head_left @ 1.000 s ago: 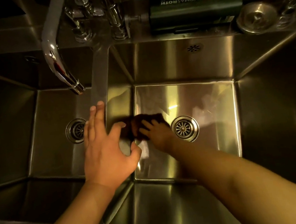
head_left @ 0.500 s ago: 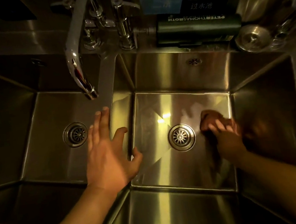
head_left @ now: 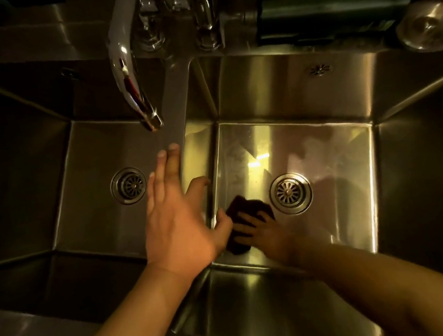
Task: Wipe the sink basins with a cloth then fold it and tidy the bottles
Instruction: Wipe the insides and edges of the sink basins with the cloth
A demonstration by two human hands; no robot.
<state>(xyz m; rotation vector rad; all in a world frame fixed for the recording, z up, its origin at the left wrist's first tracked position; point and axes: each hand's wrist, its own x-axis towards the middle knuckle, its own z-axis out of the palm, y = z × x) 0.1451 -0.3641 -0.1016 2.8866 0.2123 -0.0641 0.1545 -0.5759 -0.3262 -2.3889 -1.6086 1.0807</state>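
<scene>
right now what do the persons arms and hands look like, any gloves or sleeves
No gloves: the left hand and the right hand are bare, with no rings, watch or wristband showing. Both forearms are uncovered right to the bottom edge of the picture, so no sleeve shows. The fingernails on the left hand look short and unpainted.

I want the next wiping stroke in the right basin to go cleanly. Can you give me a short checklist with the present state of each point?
1. Cloth under the right hand, flat on the basin floor: ok.
2. Left hand braced on the divider, out of the cloth's way: ok.
3. Right drain uncovered, beside the cloth: ok.
4. Faucet over the left basin, no water seen running: ok.
5. Right basin floor free of loose items: ok.
6. Floor already wiped clean: cannot tell, glare hides it.
</scene>
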